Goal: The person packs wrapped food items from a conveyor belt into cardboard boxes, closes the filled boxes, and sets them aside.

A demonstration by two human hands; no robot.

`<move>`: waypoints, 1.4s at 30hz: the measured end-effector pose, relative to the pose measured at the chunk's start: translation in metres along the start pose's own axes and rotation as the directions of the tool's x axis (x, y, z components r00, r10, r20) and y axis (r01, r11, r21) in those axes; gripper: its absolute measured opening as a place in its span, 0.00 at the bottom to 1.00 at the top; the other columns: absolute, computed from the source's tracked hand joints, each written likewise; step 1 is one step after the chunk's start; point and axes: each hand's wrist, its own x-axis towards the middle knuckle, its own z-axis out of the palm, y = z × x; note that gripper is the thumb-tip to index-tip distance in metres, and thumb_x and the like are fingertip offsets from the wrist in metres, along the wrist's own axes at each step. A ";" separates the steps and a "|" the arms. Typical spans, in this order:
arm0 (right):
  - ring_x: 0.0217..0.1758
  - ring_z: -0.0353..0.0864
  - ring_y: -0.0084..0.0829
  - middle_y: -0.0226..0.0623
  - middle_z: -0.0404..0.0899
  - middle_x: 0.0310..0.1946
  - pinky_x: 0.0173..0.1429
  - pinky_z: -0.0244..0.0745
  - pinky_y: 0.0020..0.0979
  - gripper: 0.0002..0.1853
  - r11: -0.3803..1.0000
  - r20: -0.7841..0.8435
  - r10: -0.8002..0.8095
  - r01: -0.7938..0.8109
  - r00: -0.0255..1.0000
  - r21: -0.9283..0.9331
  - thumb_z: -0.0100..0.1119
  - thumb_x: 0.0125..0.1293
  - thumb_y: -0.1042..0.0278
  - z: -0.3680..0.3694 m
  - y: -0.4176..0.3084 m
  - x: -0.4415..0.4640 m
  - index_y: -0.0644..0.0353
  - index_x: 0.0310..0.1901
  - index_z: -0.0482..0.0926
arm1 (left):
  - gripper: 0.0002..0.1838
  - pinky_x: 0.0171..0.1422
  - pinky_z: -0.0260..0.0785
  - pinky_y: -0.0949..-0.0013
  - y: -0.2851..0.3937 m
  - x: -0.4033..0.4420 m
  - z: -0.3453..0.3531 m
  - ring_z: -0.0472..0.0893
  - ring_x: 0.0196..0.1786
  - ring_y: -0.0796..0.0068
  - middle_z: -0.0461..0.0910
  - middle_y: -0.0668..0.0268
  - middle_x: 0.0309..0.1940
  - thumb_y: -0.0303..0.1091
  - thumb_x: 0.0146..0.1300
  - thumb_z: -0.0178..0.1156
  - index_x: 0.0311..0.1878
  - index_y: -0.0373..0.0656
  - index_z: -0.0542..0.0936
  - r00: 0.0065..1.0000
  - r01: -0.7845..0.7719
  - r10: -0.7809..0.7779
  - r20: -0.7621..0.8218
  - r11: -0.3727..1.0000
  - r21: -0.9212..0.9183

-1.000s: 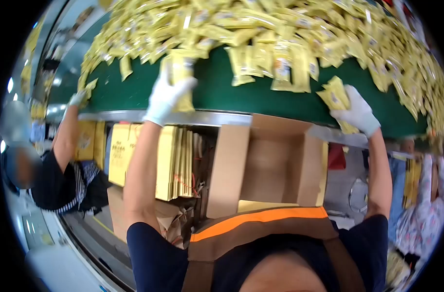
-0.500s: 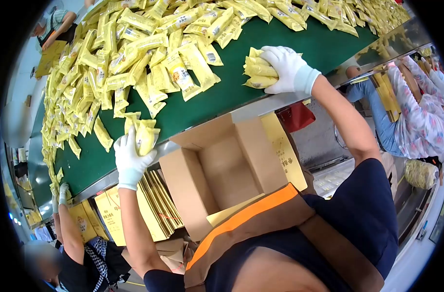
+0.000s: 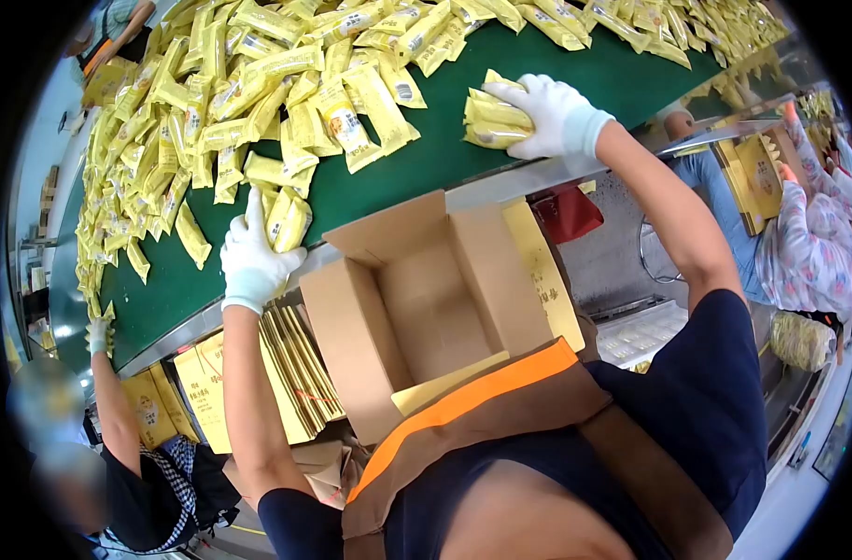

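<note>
Toward upper center and center left of frame, packets (image 3: 494,117) are clasped at the belt (image 3: 435,140) by curled fingers of the right hand (image 3: 552,121) and left hand (image 3: 254,261), probably light, slick, kinda crushable, so best gripped softly around the sides.

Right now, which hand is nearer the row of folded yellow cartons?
Left. The left hand is at the edge of the green belt, just above the folded yellow cartons; the right hand is over the belt, farther right, past the open cardboard box.
</note>
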 end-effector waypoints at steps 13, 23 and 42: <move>0.52 0.78 0.43 0.42 0.78 0.45 0.51 0.72 0.40 0.30 0.630 0.301 -0.746 0.776 0.594 0.031 0.68 0.50 0.50 -0.016 -0.204 -0.077 0.43 0.58 0.79 | 0.54 0.72 0.62 0.61 0.065 -0.091 -0.081 0.70 0.69 0.63 0.68 0.56 0.68 0.41 0.46 0.71 0.77 0.38 0.56 0.814 -0.144 0.581 -0.010 0.186 -0.972; 0.50 0.83 0.52 0.54 0.79 0.54 0.53 0.79 0.48 0.28 0.909 0.446 -0.416 0.353 0.793 0.221 0.42 0.74 0.40 0.102 -0.260 -0.112 0.53 0.61 0.76 | 0.53 0.60 0.70 0.54 0.167 -0.072 -0.020 0.77 0.55 0.47 0.75 0.47 0.53 0.47 0.36 0.69 0.73 0.53 0.65 0.728 -0.637 0.608 0.316 0.771 -0.015; 0.40 0.81 0.27 0.33 0.83 0.35 0.49 0.76 0.30 0.09 0.241 0.018 -0.869 0.391 0.495 0.888 0.61 0.65 0.66 -0.040 -0.165 -0.045 0.55 0.45 0.83 | 0.28 0.56 0.75 0.53 0.166 -0.036 0.034 0.82 0.54 0.51 0.81 0.50 0.52 0.44 0.68 0.54 0.71 0.53 0.69 0.501 -0.478 0.791 0.351 0.591 -0.650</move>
